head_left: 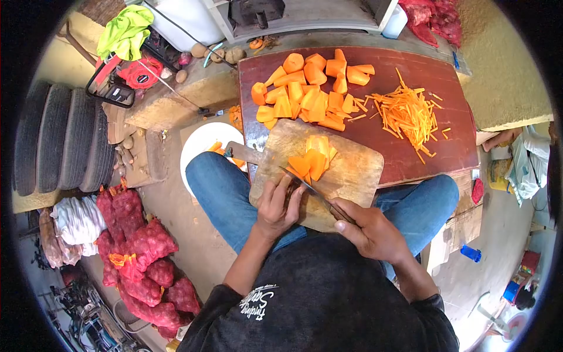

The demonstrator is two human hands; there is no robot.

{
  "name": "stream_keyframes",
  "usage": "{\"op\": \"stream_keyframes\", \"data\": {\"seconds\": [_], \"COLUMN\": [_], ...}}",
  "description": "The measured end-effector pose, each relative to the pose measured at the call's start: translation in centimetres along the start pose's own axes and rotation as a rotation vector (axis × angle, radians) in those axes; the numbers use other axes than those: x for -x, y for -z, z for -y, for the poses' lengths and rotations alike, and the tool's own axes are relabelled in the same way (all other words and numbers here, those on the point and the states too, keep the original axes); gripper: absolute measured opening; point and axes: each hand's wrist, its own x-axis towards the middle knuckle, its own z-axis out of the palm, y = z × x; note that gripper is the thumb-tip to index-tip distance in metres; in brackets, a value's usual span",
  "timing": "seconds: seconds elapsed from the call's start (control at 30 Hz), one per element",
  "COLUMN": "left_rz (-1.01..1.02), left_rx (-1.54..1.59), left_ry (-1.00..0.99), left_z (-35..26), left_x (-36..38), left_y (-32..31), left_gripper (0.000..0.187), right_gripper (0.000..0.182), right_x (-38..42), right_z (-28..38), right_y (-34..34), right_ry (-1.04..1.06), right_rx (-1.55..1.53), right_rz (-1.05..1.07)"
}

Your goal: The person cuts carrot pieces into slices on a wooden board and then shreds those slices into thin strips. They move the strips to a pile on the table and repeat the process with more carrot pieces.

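Note:
My right hand [370, 230] is wrapped round the handle of a kitchen knife [314, 192], its blade slanting up to the left over a worn cutting board [358, 158]. My left hand [278, 205] has its fingers curled near the blade's front half, at the board's lower left. What those fingers hold, if anything, is hidden. Just beyond the blade lies a small group of carrot slices [316, 158]. Peeled carrot chunks [296, 97] are heaped on the dark red table [375, 64] past the board. Thin carrot strips [407, 114] form a pile to the right.
A white basin [190, 141] with orange pieces stands beside my left knee. Red net sacks [143, 252] lie on the floor at left, below stacked tires [64, 138]. A red machine [141, 73] with a yellow-green cloth [125, 30] stands at upper left.

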Motion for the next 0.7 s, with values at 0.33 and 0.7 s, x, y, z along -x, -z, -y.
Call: {"op": "stream_keyframes", "data": {"seconds": [0.33, 0.7], "left_rz": [-0.058, -0.080], "left_rx": [0.168, 0.139], "left_ry": [0.201, 0.126], "left_z": [-0.5, -0.2], "left_x": [0.2, 0.0], "left_y": [-0.2, -0.3], "left_gripper": [0.043, 0.042], "right_gripper": [0.050, 0.051], "right_x": [-0.4, -0.6], "right_z": [-0.7, -0.4], "right_y": [0.1, 0.4], "right_ry": [0.017, 0.024], "right_rx": [-0.018, 0.022], "right_rz": [-0.077, -0.049]}}
